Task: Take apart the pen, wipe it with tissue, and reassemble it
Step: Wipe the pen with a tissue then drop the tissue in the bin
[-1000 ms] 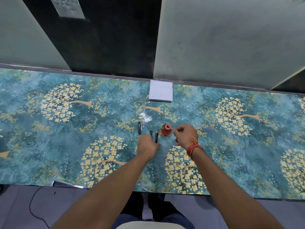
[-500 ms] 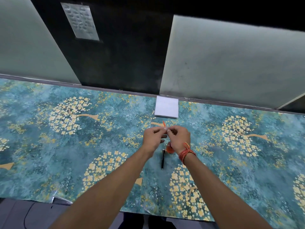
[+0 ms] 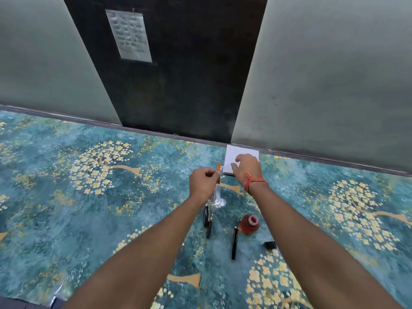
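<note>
My left hand [image 3: 204, 182] pinches a thin orange pen part [image 3: 219, 171] and holds it upright above the table. My right hand [image 3: 246, 167] reaches over the white tissue stack [image 3: 231, 156] at the back edge, fingers curled down onto it. On the table lie a long black pen barrel [image 3: 234, 243], two short dark pen pieces [image 3: 207, 220] side by side, and a small black piece [image 3: 270, 244] beside my right forearm.
A small reddish-brown pot [image 3: 250, 224] stands next to the black barrel. The table carries a teal floral cloth [image 3: 89, 208]. Grey wall panels and a dark panel [image 3: 178, 85] rise right behind the table's back edge.
My hands have parted. The right hand moved forward onto the tissue stack while the left kept the orange part. The camera tilted up, so the table parts sit lower in view.
</note>
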